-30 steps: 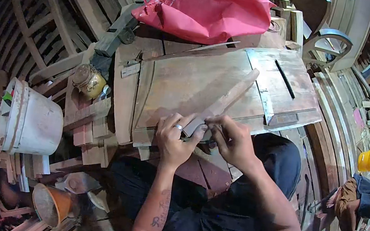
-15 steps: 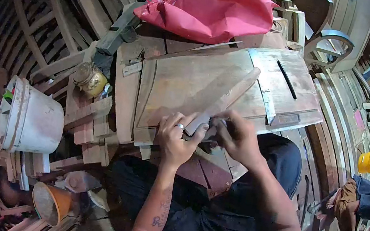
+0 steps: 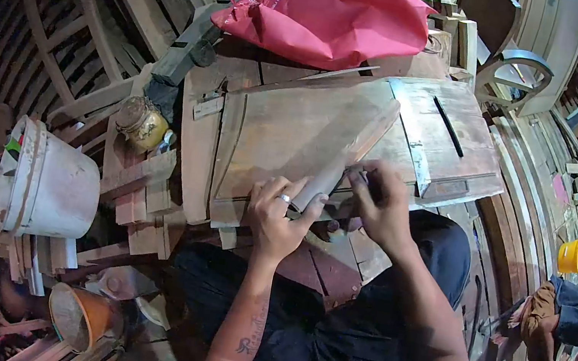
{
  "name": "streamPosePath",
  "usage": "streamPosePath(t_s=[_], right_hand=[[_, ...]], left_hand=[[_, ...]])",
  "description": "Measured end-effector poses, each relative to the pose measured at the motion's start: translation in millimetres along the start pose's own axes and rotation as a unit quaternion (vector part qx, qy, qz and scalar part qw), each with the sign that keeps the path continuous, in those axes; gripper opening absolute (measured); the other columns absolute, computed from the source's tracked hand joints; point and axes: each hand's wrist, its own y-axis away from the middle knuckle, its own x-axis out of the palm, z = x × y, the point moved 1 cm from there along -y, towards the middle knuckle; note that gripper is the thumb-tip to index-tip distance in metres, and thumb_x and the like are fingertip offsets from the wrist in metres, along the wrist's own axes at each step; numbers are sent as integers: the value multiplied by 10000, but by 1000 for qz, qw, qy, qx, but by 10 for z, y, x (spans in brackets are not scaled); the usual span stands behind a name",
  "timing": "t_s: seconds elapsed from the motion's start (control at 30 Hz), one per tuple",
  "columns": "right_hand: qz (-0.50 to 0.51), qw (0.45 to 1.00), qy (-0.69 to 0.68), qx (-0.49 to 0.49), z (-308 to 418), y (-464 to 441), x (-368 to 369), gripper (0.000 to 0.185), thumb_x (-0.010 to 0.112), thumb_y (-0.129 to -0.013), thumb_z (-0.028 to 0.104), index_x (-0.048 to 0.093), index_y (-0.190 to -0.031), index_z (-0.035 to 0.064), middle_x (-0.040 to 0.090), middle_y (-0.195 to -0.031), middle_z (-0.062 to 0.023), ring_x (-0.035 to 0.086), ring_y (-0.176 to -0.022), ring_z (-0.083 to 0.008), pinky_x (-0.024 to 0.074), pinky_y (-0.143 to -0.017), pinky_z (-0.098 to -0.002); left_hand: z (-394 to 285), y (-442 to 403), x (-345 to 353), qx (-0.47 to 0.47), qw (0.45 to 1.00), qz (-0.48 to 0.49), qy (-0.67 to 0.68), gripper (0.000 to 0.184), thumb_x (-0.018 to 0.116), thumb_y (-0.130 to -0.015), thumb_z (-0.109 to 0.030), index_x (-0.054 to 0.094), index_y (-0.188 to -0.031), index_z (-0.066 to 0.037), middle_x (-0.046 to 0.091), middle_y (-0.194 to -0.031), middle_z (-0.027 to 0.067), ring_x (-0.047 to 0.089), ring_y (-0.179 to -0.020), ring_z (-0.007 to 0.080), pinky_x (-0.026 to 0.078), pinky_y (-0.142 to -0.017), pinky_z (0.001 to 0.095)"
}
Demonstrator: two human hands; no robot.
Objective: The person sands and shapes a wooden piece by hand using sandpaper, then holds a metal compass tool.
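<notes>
A long, tapered wooden piece [image 3: 370, 135] lies slantwise over a wooden panel [image 3: 267, 126], its narrow end pointing up and to the right. My left hand [image 3: 275, 213], with a ring on one finger, is closed around the near end of this piece. At the piece's right edge, my right hand [image 3: 383, 206] is pinched closed. Something small and dark seems to be between its fingers, too hidden to name. A flat metal strip [image 3: 410, 140] and a thin black stick [image 3: 448, 125] rest on the panel's right part.
A red bag [image 3: 334, 14] lies beyond the panel. To the left are a jar [image 3: 142, 125], a white bucket [image 3: 56, 186] and an orange bucket [image 3: 83, 318]. Wood strips line the right, near a yellow container [image 3: 574, 255] and another person [image 3: 559, 317].
My right hand has slid a little up and right along the wooden piece's edge. The piece's far end has shifted slightly left. My left hand stays at the near end.
</notes>
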Motion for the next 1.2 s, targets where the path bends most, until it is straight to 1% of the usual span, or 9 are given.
streamPosePath(t_s=[0.03,0.07,0.33,0.4,0.57,0.7,0.8,0.97,1.2], right_hand=[[1,999,38,-9,50,5,-60,139,699,-1027,58,674,-1147,-7,690,-822,-40,646,-729,-61,495,-630,-264],[-1,999,40,-9,68,19,-64,139,699,-1027,58,674,-1147,-7,690,-822,-40,646,-729,-61,495,-630,-264],[78,995,26,-60,145,85,55,132,676,-1019,24,666,-1146,-11,696,-808,-74,666,-729,-101,516,-658,-270],[-3,998,14,-61,61,17,15,168,715,-976,29,683,-1138,-2,754,-878,-176,760,-746,-275,566,-680,-382],[-9,995,88,-56,-29,53,-40,141,696,-989,49,684,-1117,-8,749,-909,-181,736,-736,-284,557,-675,-376],[90,995,-22,-31,92,164,131,210,694,-983,38,656,-1188,14,718,-875,-232,759,-807,-391,576,-697,-408],[56,995,30,-83,61,79,77,200,698,-985,45,661,-1177,10,709,-849,-232,756,-798,-390,570,-687,-400],[-25,998,65,2,71,27,-52,129,669,-1000,9,686,-1128,8,720,-796,-180,742,-716,-279,558,-666,-363],[87,992,66,-69,140,128,89,173,695,-996,34,671,-1163,-6,742,-897,-207,776,-810,-304,576,-708,-390]], left_hand=[[-9,-3,-1,1,1000,0,1,318,843,-872,-300,804,-1051,-40,669,-850,69,623,-797,288,449,-774,422],[-18,-11,-2,9,1000,-2,2,324,846,-869,-303,804,-1049,-36,668,-844,71,621,-791,289,449,-775,423],[-24,-24,-11,10,1000,0,16,363,842,-880,-343,804,-1051,-25,664,-819,77,628,-780,286,448,-781,420],[-44,-31,-25,2,1000,4,12,376,835,-889,-356,803,-1057,-21,664,-821,81,633,-786,286,448,-784,423],[-42,-28,-20,10,1000,11,11,359,834,-883,-322,806,-1072,-17,672,-836,88,630,-787,291,456,-789,428],[-50,-36,-52,11,1000,11,16,335,826,-887,-288,812,-1089,-22,682,-846,97,631,-788,292,461,-788,424],[-11,-24,-10,7,1000,4,15,382,841,-880,-354,797,-1051,-15,670,-839,85,633,-799,292,442,-797,433],[-11,-14,-7,11,1000,9,15,379,845,-875,-351,796,-1052,-19,668,-836,84,633,-799,294,444,-793,429],[-13,-13,-26,-8,1000,19,20,362,837,-891,-347,796,-1040,-20,665,-834,82,634,-803,292,445,-792,430]])
